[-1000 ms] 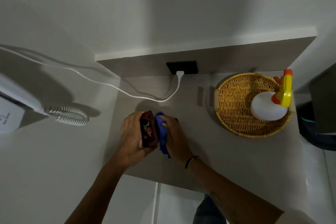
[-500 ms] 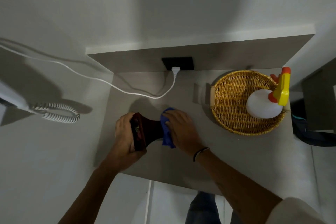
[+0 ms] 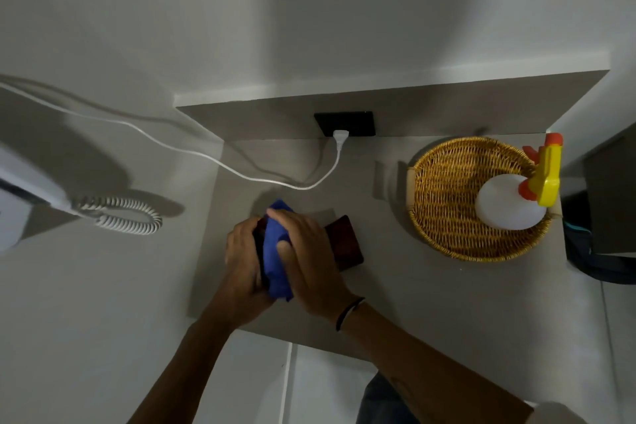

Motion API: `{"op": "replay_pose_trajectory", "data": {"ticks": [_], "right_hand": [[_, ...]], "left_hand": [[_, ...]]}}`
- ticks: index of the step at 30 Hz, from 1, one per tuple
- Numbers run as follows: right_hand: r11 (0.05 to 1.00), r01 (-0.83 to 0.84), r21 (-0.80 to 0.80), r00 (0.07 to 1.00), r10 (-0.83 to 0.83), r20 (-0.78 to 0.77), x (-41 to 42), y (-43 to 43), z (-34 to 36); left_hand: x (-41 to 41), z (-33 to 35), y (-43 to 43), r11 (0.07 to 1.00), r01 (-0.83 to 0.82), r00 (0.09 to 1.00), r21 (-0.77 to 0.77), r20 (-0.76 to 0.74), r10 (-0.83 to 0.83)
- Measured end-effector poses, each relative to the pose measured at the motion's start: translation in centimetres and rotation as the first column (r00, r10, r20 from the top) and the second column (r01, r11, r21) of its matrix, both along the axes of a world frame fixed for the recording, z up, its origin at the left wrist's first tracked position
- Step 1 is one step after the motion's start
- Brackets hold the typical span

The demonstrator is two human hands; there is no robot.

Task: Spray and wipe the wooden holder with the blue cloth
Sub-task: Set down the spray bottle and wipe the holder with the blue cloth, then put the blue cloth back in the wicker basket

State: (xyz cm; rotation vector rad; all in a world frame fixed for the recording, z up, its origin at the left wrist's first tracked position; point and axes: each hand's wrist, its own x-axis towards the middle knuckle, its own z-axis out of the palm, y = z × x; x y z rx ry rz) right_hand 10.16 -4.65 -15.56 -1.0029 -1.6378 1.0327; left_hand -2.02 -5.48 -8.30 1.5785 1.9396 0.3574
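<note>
- A person's two bare hands meet over a grey worktop (image 3: 395,286), seen from a head camera looking down.
- The left hand (image 3: 242,260) has its fingers (image 3: 237,237) curled and clamped on the left end of a dark reddish-brown wooden holder (image 3: 344,243).
- The right hand (image 3: 306,258) lies flat across the holder, its fingers (image 3: 292,220) together and pressing a bunched blue cloth (image 3: 275,251) onto the wood.
- The cloth sits between the two hands, touching both, and sticks out beyond the right fingertips and below the palm.
- Only the right end of the holder shows, just to the right of the right fingers; it seems to rest on the worktop.
- A thin black band (image 3: 349,311) circles the right wrist.
- Well to the right of both hands stands a round woven wicker basket (image 3: 444,196), holding a white plastic spray bottle with a yellow and orange trigger head (image 3: 509,203).
- Beyond the fingers, a white plug (image 3: 340,138) sits in a black wall socket (image 3: 344,122); its white cable (image 3: 206,157) trails away to the left.
- Far to the left of the left hand, a white coiled cord (image 3: 127,213) hangs from a white wall phone (image 3: 20,193).
- No brand, label or writing can be read on anything.
</note>
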Motion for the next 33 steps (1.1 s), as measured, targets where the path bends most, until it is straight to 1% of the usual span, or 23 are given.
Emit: {"op": "replay_pose_trajectory", "data": {"ticks": [2, 4, 5, 7, 9, 13, 14, 15, 18, 21, 22, 23, 25, 27, 29, 31, 33], "right_hand": [[0.998, -0.056, -0.011, 0.997, 0.056, 0.06, 1.7, 0.5, -2.9], [0.999, -0.021, 0.039, 0.967, 0.01, 0.256, 3.5, 1.5, -5.7], [0.997, -0.001, 0.074, 0.939, -0.024, 0.343, 4.2, 2.1, -6.9], [0.989, -0.003, 0.151, 0.894, -0.065, 0.443, 5.4, 2.8, -8.3], [0.989, -0.028, 0.149, 0.835, -0.059, 0.547, 6.3, 3.5, -8.8], [0.995, 0.025, 0.101, 0.672, -0.092, 0.735, 8.3, 4.6, -7.9], [0.994, 0.025, 0.104, 0.654, -0.095, 0.751, 8.7, 4.7, -7.3], [0.994, 0.016, 0.11, 0.654, -0.093, 0.751, 8.8, 4.4, -6.6], [0.99, -0.016, 0.14, 0.735, -0.083, 0.673, 8.9, 3.0, -4.3], [0.972, 0.061, 0.228, 0.784, -0.188, 0.592, 9.9, 1.8, -1.5], [0.964, 0.103, 0.243, 0.785, -0.229, 0.576, 10.5, 1.6, -0.7], [0.955, 0.156, 0.252, 0.766, -0.278, 0.579, 11.6, 1.6, 0.1], [0.93, 0.251, 0.269, 0.702, -0.366, 0.611, 13.9, 2.2, 1.1], [0.9, 0.311, 0.304, 0.611, -0.435, 0.662, 16.9, 3.2, 1.6], [0.886, 0.346, 0.308, 0.521, -0.455, 0.723, 19.3, 4.7, 1.4], [0.893, 0.36, 0.272, 0.448, -0.421, 0.789, 20.9, 6.1, 0.5], [0.921, 0.329, 0.207, 0.412, -0.337, 0.846, 21.3, 7.2, -0.4]], "left_hand": [[-0.6, -0.1, -0.5, 1.0, 0.008, 0.998, -0.001, -0.06, -0.008], [-0.9, 1.0, -0.9, 0.999, 0.042, 0.996, -0.014, -0.073, -0.043], [-1.0, 1.5, -0.9, 0.997, 0.074, 0.994, 0.007, -0.083, -0.073], [-0.4, 1.7, -0.5, 0.99, 0.137, 0.986, 0.027, -0.1, -0.134], [0.0, 2.0, -0.1, 0.98, 0.2, 0.975, 0.014, -0.105, -0.198], [-0.1, 2.4, 0.3, 0.966, 0.258, 0.952, 0.003, -0.169, -0.254], [0.0, 2.3, 0.7, 0.964, 0.266, 0.946, 0.001, -0.189, -0.261], [0.0, 2.2, 1.0, 0.959, 0.283, 0.939, 0.009, -0.207, -0.275], [0.0, 1.8, 2.0, 0.925, 0.377, 0.897, 0.043, -0.264, -0.354], [-0.1, 1.2, 3.2, 0.894, 0.445, 0.857, 0.044, -0.31, -0.411], [-0.3, 0.9, 3.5, 0.884, 0.466, 0.841, 0.032, -0.325, -0.432], [-0.3, 0.8, 3.7, 0.873, 0.488, 0.822, 0.016, -0.344, -0.454], [-0.4, 0.6, 3.7, 0.845, 0.533, 0.766, -0.051, -0.396, -0.507], [-0.4, 0.4, 3.4, 0.801, 0.594, 0.692, -0.079, -0.456, -0.559], [-0.4, 0.5, 3.0, 0.774, 0.622, 0.629, -0.122, -0.512, -0.586], [-0.1, 0.8, 2.5, 0.78, 0.617, 0.632, -0.106, -0.523, -0.571], [0.8, 1.6, 2.1, 0.796, 0.604, 0.677, -0.034, -0.506, -0.535]]}}
